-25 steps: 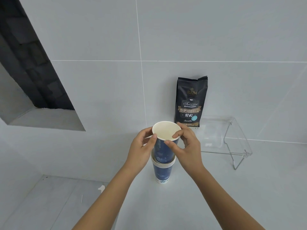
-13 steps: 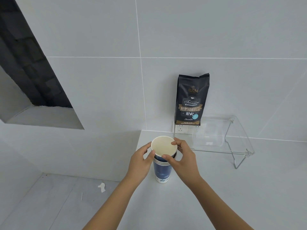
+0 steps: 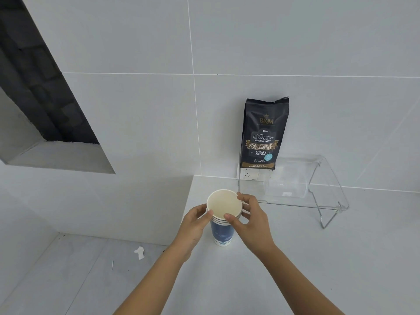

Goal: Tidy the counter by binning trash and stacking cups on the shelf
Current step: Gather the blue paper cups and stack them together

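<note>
A stack of blue paper cups [image 3: 222, 233] with white insides stands upright on the white counter [image 3: 295, 258], near its left edge. The top cup sits nested deep, with several rims showing close together. My left hand [image 3: 194, 226] grips the stack's upper left side. My right hand [image 3: 250, 220] holds the top rim from the right, thumb in front and fingers behind. To the right stands a clear acrylic shelf [image 3: 327, 178] on wire legs, with a clear plastic cup [image 3: 287, 186] lying on its side beneath it.
A black coffee bag [image 3: 263, 135] stands on the shelf's left end against the tiled wall, above a wall socket [image 3: 251, 175]. Left of the counter edge the floor lies lower, with a scrap of white paper [image 3: 139, 252]. A dark wall opening is at upper left.
The top cup, held above the stack a second ago, has gone down into it and is now nested. Both hands have followed it down and stay on the stack.
</note>
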